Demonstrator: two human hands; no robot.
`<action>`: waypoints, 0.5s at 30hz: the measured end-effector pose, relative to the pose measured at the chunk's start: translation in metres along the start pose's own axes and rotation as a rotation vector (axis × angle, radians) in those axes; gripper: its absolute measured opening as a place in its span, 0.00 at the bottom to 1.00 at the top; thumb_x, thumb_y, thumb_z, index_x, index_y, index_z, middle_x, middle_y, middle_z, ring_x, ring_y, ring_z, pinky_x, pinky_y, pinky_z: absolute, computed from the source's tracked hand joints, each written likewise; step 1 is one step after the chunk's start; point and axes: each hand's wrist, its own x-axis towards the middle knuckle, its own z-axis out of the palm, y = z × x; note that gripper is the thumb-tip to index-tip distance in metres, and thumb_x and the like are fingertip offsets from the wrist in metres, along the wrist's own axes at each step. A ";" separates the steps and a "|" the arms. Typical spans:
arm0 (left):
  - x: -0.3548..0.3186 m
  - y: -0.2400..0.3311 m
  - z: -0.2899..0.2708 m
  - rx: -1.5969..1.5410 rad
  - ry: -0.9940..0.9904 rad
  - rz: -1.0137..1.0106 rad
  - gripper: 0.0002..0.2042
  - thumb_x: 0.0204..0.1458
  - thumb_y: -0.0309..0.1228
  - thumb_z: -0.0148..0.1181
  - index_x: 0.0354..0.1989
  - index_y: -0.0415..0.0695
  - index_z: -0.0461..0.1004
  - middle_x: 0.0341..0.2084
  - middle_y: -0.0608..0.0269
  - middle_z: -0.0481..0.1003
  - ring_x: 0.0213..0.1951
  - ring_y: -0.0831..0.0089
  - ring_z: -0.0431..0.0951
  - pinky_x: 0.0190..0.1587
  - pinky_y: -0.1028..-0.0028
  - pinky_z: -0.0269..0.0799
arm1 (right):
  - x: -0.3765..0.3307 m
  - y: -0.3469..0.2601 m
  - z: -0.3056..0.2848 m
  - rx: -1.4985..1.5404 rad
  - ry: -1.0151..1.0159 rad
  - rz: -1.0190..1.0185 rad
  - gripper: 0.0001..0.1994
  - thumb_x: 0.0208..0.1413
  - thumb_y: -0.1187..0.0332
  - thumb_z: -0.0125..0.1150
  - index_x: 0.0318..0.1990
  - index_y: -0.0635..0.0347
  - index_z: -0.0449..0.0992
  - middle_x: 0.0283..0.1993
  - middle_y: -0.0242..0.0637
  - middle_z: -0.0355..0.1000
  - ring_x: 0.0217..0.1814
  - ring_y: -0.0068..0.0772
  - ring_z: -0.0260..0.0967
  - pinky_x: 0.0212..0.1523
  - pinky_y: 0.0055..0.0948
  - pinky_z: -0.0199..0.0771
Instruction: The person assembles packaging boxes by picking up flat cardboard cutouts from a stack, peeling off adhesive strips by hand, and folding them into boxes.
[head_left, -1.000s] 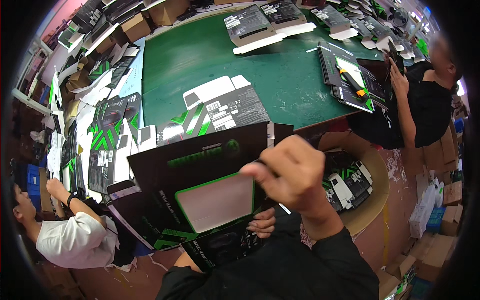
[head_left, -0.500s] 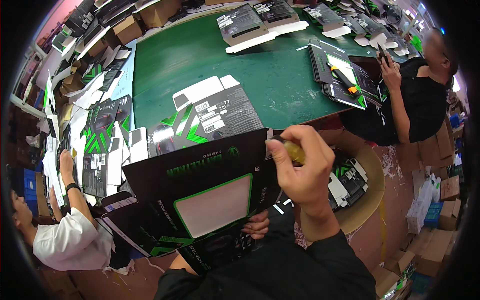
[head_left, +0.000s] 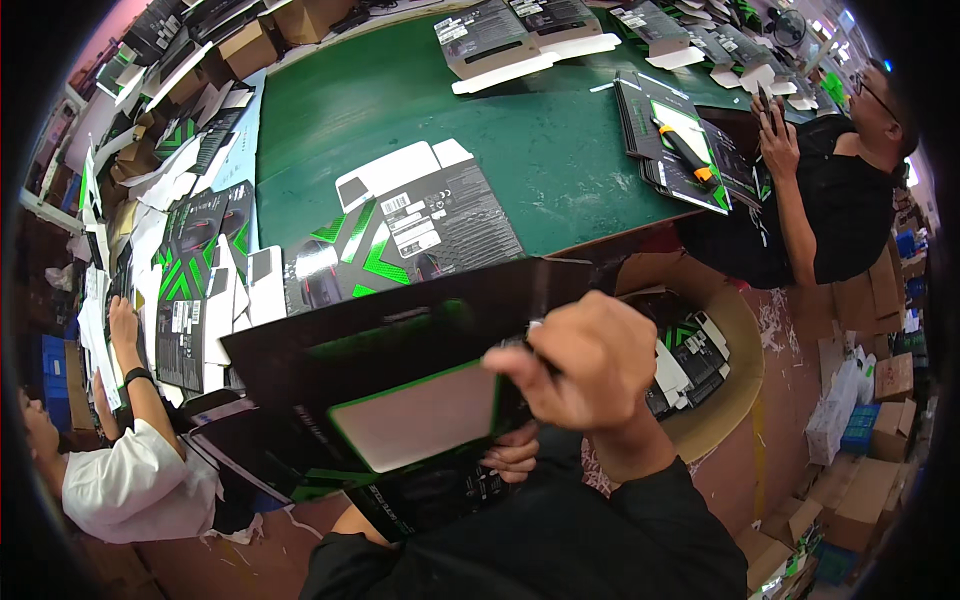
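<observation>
Here, a large flat black cardboard box blank with green trim and a pale rectangular window panel [head_left: 400, 390] is held up tilted in front of the person, just off the near edge of the green table [head_left: 560, 150], its upper flap dark and slightly blurred. The right hand [head_left: 585, 360] is clenched on the blank's right edge beside the window, while the left hand [head_left: 512, 455] grips it from underneath, only the curled fingers showing. Similar flattened black-and-green printed cartons [head_left: 420, 230] lie spread on the table beyond.
</observation>
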 end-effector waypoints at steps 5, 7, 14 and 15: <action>0.015 0.003 0.028 0.063 0.022 0.174 0.10 0.68 0.38 0.50 0.34 0.49 0.66 0.23 0.72 0.68 0.27 0.81 0.71 0.36 0.74 0.62 | -0.009 -0.024 -0.015 0.157 0.025 0.099 0.15 0.47 0.69 0.78 0.36 0.58 0.75 0.27 0.31 0.70 0.20 0.29 0.66 0.19 0.26 0.62; 0.021 0.007 0.038 0.091 0.037 0.247 0.10 0.69 0.37 0.50 0.34 0.49 0.66 0.23 0.73 0.69 0.27 0.81 0.71 0.36 0.74 0.62 | -0.011 -0.018 -0.014 0.142 0.033 0.175 0.14 0.47 0.71 0.77 0.36 0.59 0.75 0.27 0.33 0.71 0.21 0.31 0.67 0.19 0.27 0.64; 0.038 0.016 0.046 0.129 0.019 0.113 0.09 0.67 0.32 0.52 0.31 0.49 0.67 0.24 0.74 0.71 0.29 0.82 0.71 0.36 0.75 0.61 | -0.011 -0.008 0.000 0.062 -0.001 0.406 0.09 0.53 0.77 0.70 0.36 0.64 0.74 0.27 0.38 0.71 0.22 0.34 0.69 0.22 0.29 0.68; 0.037 0.015 0.043 0.133 -0.013 0.111 0.10 0.67 0.32 0.53 0.31 0.49 0.67 0.23 0.74 0.71 0.29 0.82 0.71 0.36 0.75 0.61 | -0.012 -0.007 0.002 0.060 -0.002 0.407 0.09 0.53 0.77 0.70 0.36 0.64 0.74 0.27 0.38 0.71 0.22 0.34 0.69 0.22 0.29 0.68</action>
